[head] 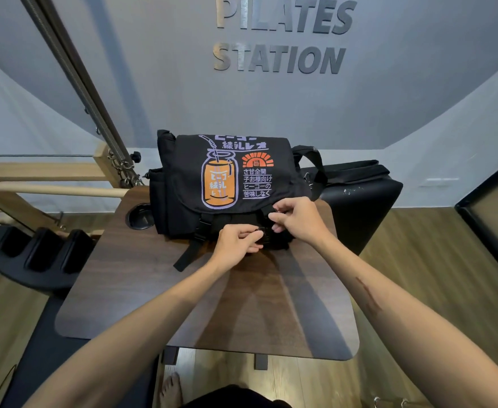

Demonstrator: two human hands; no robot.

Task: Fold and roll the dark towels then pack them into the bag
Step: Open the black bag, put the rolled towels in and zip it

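A black messenger bag [230, 178] with an orange and purple drink print lies on the far part of the dark wooden table [206, 307], its flap down over the front. My left hand [237, 241] pinches the lower half of the right buckle [264, 234] at the bag's front edge. My right hand [296, 220] pinches the strap end hanging from the flap just above it. The left buckle [202, 228] is fastened, and its strap tail [187, 254] trails onto the table. No towels are in sight.
A round cup hole [140, 216] sits in the table's left corner beside the bag. A black padded box [359, 201] stands behind the bag at right. Pilates apparatus with wooden bars [44, 189], springs and black pads [41, 254] fills the left side.
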